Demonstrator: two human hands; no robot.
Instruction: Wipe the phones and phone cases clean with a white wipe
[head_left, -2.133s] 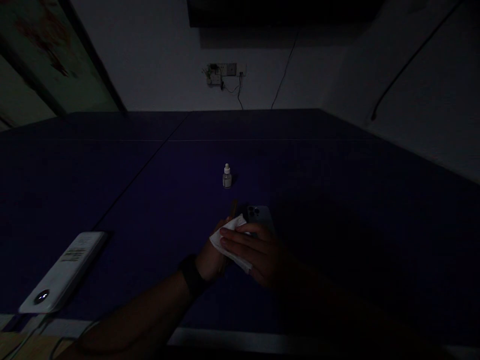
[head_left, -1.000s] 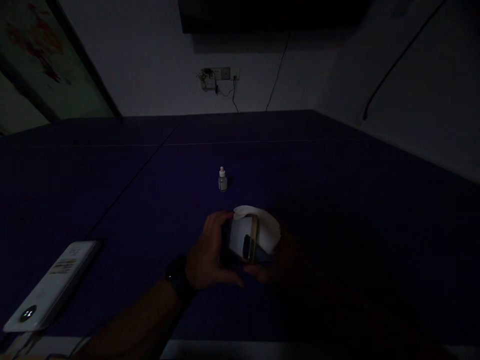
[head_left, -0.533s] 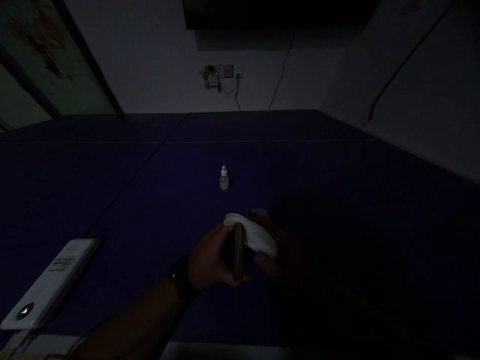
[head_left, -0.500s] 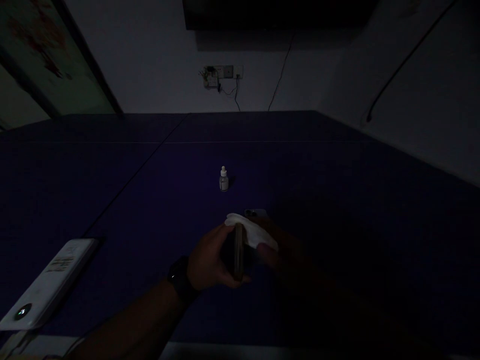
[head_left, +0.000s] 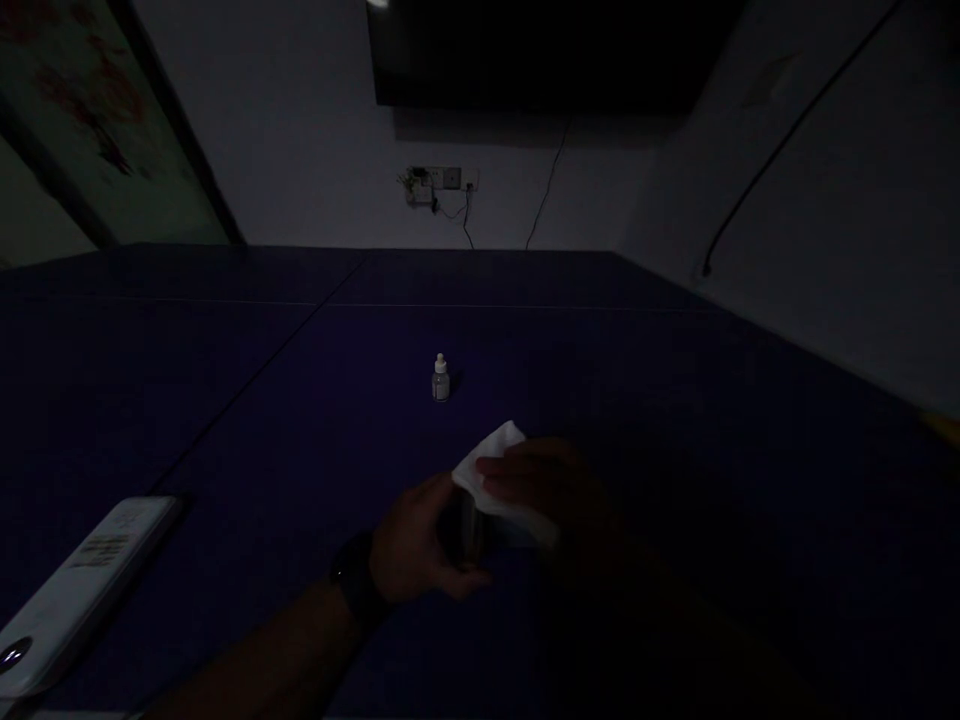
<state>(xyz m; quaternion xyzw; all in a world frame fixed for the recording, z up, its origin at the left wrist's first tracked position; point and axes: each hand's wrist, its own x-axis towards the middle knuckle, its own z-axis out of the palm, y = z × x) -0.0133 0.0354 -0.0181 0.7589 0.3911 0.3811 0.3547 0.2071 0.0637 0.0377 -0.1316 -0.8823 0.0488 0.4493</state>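
Note:
My left hand (head_left: 411,545), with a dark watch on its wrist (head_left: 358,578), is closed around a dark flat object (head_left: 471,530) seen edge-on. It has a narrow brownish edge; the dim light hides its exact kind. A white tissue or cloth (head_left: 487,452) drapes over its top and right side. My right hand (head_left: 551,480) is in deep shadow, its fingers pressing the cloth against the object. A small clear dropper bottle (head_left: 441,387) with a white label and cap stands upright on the dark blue tabletop beyond my hands.
A white power bank (head_left: 86,590) with a small lit display lies at the left on the dark blue table (head_left: 300,430). Wall sockets with cables (head_left: 435,185) and a dark screen (head_left: 555,55) are at the back. A cable (head_left: 795,140) hangs along the right wall.
My right hand has shifted up over the cloth, whose corner now rises higher above the held object. The phone-like thing visible behind my hands is now hidden. The view has tilted up slightly.

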